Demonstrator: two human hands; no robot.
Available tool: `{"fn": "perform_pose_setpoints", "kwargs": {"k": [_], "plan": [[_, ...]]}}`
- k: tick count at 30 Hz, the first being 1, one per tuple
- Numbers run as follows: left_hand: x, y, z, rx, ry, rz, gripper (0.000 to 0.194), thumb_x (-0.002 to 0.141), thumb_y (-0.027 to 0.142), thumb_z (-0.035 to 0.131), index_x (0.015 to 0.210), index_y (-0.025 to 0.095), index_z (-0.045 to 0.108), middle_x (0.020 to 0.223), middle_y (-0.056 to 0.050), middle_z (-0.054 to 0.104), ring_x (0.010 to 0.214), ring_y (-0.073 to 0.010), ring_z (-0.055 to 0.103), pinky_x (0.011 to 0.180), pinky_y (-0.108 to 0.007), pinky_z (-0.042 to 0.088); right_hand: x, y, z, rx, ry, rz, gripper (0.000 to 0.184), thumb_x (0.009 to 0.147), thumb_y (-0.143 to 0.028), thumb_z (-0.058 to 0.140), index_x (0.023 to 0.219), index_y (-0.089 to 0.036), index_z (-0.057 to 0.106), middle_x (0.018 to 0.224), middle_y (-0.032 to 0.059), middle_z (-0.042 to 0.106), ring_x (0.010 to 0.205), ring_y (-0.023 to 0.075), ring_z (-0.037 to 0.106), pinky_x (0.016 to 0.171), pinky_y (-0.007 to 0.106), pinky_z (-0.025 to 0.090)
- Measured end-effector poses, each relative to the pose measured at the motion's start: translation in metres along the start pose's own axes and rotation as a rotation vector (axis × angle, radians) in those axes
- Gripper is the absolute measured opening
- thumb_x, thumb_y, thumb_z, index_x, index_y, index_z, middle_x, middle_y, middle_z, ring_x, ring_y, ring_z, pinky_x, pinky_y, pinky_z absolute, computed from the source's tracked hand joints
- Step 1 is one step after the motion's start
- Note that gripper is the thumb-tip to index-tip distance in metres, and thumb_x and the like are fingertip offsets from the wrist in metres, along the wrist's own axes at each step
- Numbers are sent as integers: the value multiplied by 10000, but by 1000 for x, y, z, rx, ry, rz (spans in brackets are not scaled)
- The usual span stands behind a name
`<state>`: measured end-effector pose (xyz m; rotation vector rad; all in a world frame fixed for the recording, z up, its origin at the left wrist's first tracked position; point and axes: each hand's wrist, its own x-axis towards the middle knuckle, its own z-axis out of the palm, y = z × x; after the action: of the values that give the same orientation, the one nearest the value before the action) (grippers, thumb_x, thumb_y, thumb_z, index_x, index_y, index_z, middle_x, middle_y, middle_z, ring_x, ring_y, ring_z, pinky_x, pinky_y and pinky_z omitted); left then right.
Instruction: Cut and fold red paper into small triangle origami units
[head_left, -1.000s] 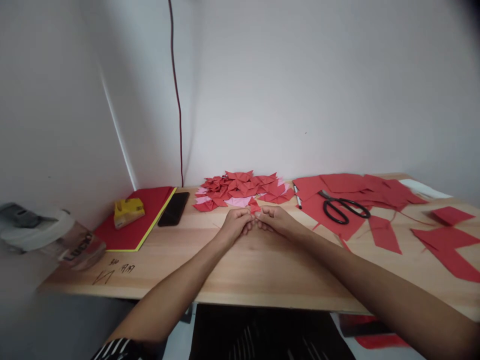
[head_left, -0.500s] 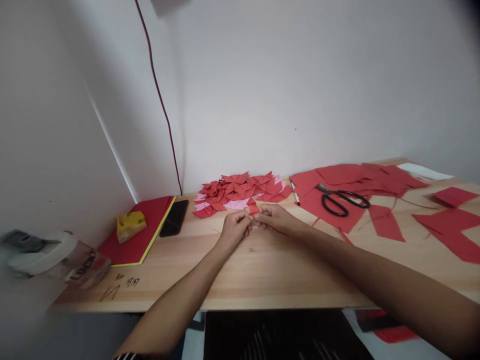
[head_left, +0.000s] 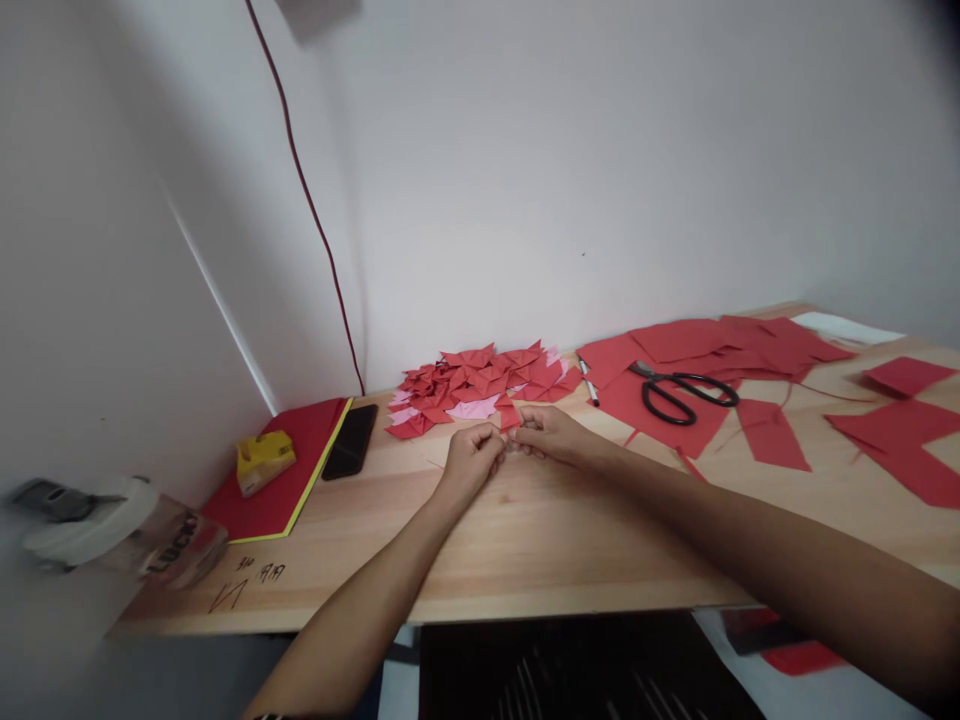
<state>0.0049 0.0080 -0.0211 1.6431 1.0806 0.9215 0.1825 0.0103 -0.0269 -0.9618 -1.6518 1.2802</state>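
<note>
Between my fingertips is a small piece of red paper (head_left: 508, 414), its upper part showing above the hands and its lower end hidden. My left hand (head_left: 472, 452) pinches it from the left, with the fingers curled in. From the right, my right hand (head_left: 551, 436) grips it between thumb and fingers. Both hands meet over the wooden table (head_left: 480, 560). Just behind them lies a heap of folded red paper pieces (head_left: 480, 375), with some pink paper (head_left: 476, 408) among them.
Black-handled scissors (head_left: 682, 392) lie on red paper sheets (head_left: 697, 350) at the right, near a marker (head_left: 589, 382). Red offcuts (head_left: 772, 435) are scattered there. On the left are a phone (head_left: 350, 442), a red folder (head_left: 300, 480), a yellow packet (head_left: 264, 460) and a clear bottle (head_left: 176, 545).
The view has tilted slightly. Both hands stay together on the red paper, which stands a little more upright and shows a little more above the fingers.
</note>
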Motion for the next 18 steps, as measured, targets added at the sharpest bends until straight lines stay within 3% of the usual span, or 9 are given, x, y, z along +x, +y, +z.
{"fn": "perform_pose_setpoints", "kwargs": {"k": [18], "plan": [[3, -6, 1, 5, 54, 11, 253, 761, 346, 552, 592, 163, 511, 506, 45, 479, 424, -67, 384, 455, -207, 266, 1, -3, 2, -65, 10, -24, 211, 787, -346, 581, 652, -184, 565, 607, -10, 599, 522, 101, 510, 532, 237, 420]]}}
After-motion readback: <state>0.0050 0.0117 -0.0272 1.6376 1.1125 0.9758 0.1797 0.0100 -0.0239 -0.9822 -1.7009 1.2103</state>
